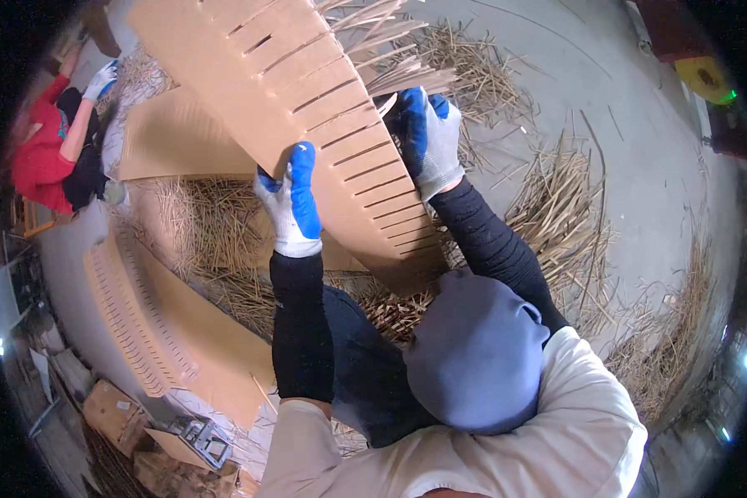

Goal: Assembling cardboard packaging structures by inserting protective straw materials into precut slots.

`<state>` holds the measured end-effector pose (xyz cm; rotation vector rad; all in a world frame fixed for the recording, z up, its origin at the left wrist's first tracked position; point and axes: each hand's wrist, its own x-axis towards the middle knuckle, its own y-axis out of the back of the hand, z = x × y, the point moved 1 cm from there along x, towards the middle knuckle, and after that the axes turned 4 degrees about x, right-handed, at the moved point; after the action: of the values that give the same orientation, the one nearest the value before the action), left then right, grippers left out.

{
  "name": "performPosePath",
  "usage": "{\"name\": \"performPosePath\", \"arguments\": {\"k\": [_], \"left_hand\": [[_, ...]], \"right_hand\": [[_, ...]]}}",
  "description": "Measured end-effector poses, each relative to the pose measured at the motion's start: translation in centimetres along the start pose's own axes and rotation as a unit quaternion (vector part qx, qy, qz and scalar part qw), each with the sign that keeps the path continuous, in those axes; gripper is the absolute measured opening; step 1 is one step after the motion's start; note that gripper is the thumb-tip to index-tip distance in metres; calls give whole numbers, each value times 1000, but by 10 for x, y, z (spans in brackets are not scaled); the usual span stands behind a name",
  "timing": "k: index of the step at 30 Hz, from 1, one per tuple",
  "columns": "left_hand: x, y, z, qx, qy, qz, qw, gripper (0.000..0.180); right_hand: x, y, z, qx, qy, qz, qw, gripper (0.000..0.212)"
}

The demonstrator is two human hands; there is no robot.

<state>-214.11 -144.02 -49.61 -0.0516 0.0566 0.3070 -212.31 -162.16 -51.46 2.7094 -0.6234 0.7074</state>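
A long brown cardboard sheet [307, 91] with a row of cut slots along its right side slants across the upper middle. My left hand [293, 203], in a white and blue glove, grips its left edge, thumb on top and the other fingers mostly hidden beneath. At the slotted right edge is my right hand [430, 137], gloved alike, its fingers curled around a pale strip of cardboard whose end just shows. Thin cardboard strips [411, 76] fan out from that edge above the right hand. Part of the right fingers is hidden behind the sheet.
Heaps of cut strips [560, 207] cover the floor on the right and under the sheet. Slotted cardboard pieces [133, 307] lie at lower left, beside cartons [116, 415] and a grey metal device [203, 440]. Another person in red [46, 158] works at far left.
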Motion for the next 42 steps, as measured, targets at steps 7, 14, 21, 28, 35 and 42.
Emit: {"name": "performPosePath", "arguments": {"k": [7, 14, 21, 28, 35, 42], "left_hand": [[6, 21, -8, -32, -3, 6, 999, 40], [4, 21, -7, -19, -25, 5, 999, 42], [-2, 12, -4, -3, -19, -19, 1000, 41], [-4, 4, -12, -54, -16, 19, 998, 43], [-4, 16, -20, 18, 9, 62, 998, 45], [15, 42, -22, 20, -2, -12, 1000, 44]], "right_hand": [[23, 54, 39, 367, -293, 127, 874, 25], [12, 33, 11, 337, -205, -208, 895, 56], [21, 1, -40, 235, -130, -134, 954, 23], [8, -16, 0, 120, -71, -22, 990, 21], [24, 1, 32, 542, -379, 205, 721, 25], [19, 13, 16, 417, -310, -91, 850, 43]]}}
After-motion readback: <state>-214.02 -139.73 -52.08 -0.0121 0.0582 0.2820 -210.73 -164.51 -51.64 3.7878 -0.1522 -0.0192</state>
